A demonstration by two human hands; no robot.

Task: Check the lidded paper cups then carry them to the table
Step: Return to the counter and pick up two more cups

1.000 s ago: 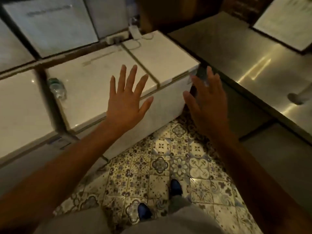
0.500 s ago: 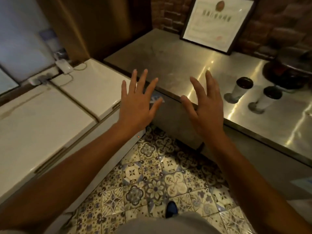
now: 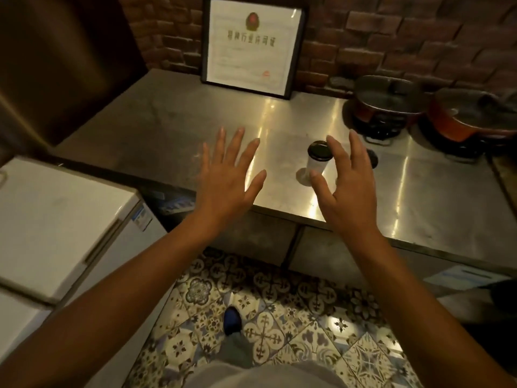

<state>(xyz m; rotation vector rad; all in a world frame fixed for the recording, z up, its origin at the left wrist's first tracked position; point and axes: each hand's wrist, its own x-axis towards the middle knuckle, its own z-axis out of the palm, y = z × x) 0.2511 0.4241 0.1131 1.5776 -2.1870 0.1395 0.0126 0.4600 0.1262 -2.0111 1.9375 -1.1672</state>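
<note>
Two white paper cups with black lids stand on the steel counter (image 3: 173, 130). The nearer cup (image 3: 317, 159) shows between my hands. The second cup (image 3: 373, 158) is mostly hidden behind my right hand, only an edge of its lid showing. My left hand (image 3: 228, 177) hovers over the counter's front part, fingers spread, holding nothing. My right hand (image 3: 348, 189) is spread too, just in front of the cups and not touching them.
A framed certificate (image 3: 251, 46) leans on the brick wall at the back. Two red lidded pots (image 3: 386, 102) (image 3: 470, 119) sit on burners at the right. White chest freezers (image 3: 61, 219) stand at the left. Patterned floor tiles (image 3: 265, 317) lie below.
The view has swung right from the freezers to the counter. The cups now sit close behind my right hand. Both hands stay spread and empty.
</note>
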